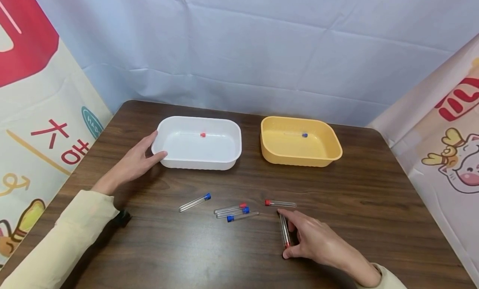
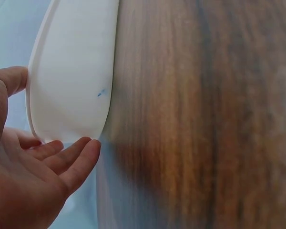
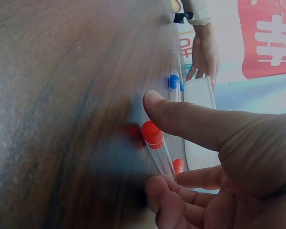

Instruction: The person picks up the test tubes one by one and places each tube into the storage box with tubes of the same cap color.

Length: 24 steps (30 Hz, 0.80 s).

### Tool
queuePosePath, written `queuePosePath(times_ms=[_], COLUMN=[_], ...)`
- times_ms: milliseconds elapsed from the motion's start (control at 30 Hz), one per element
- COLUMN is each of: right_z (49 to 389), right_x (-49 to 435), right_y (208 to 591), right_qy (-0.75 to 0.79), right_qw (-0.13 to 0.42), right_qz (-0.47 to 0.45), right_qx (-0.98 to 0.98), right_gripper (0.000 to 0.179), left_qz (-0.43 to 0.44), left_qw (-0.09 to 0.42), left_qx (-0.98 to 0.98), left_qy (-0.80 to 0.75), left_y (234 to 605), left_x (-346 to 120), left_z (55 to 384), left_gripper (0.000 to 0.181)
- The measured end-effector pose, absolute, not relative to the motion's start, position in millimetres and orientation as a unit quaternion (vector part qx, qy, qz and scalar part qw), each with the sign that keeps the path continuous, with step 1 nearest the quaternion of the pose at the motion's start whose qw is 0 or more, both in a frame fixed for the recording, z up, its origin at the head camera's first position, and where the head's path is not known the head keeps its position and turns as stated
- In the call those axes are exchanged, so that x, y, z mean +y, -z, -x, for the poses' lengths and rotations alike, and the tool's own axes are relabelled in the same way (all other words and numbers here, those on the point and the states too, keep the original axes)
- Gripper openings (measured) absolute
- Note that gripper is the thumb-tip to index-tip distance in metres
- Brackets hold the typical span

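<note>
At the left end of the white tray (image 1: 198, 163), my left hand (image 1: 136, 158) rests its thumb on the rim and its fairly straight fingers (image 2: 81, 162) against the end wall. My right hand (image 1: 318, 241) spans a red-capped test tube (image 1: 285, 230) low over the table, thumb at the cap (image 3: 153, 133) and fingertips at the rounded end, which they partly hide. Just beyond that hand lies another red-capped test tube (image 1: 282, 204). A blue-capped test tube (image 1: 194, 202) lies nearer the white tray. Beside it is a small group: one red-capped tube (image 1: 227, 208) and two blue-capped tubes (image 1: 228, 214).
A yellow tray (image 1: 299, 159) stands right of the white one, with a blue-capped tube (image 1: 304, 135) inside. One red-capped tube (image 1: 203, 134) lies in the white tray. Behind the brown wooden table (image 1: 168, 247) hangs a pale cloth (image 1: 254, 52), with printed banners at both sides.
</note>
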State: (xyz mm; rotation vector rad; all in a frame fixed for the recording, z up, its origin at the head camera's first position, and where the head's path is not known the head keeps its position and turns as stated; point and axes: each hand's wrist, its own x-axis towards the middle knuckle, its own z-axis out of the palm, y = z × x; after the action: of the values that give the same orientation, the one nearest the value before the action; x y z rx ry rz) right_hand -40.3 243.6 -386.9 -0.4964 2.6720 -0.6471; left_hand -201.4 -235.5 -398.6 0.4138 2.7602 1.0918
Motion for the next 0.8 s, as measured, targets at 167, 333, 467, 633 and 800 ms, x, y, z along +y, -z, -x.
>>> queuePosePath(times_ms=[167,333,467,633,800], right_z=[41.0,41.1,41.4,43.7,46.1], right_x=[245.1,246.5,247.0,247.1,247.1], right_y=[387.6,388.6,389.2,388.8,389.6], right_qy=[0.237,0.242,0.240,0.236,0.239], right_qw=[0.179,0.175,0.175,0.186,0.193], right_qz=[0.174,0.182,0.183,0.182,0.185], right_qx=[0.939,0.937,0.937,0.936,0.933], right_gripper=[0.092,0.092,0.093,0.095,0.092], left_qz=[-0.140,-0.143,-0.143,-0.144,-0.147], left_qw=[0.067,0.070,0.073,0.076,0.075], left_qx=[0.917,0.917,0.917,0.915,0.915], left_qy=[-0.367,-0.367,-0.366,-0.369,-0.368], left_y=[399.9,400.3,399.7,399.8,401.9], left_x=[-237.4,-238.5,-238.3,-238.2,-238.3], left_z=[197.6,194.4,192.1,189.4,188.1], left_gripper=[0.094,0.094,0.094,0.094,0.094])
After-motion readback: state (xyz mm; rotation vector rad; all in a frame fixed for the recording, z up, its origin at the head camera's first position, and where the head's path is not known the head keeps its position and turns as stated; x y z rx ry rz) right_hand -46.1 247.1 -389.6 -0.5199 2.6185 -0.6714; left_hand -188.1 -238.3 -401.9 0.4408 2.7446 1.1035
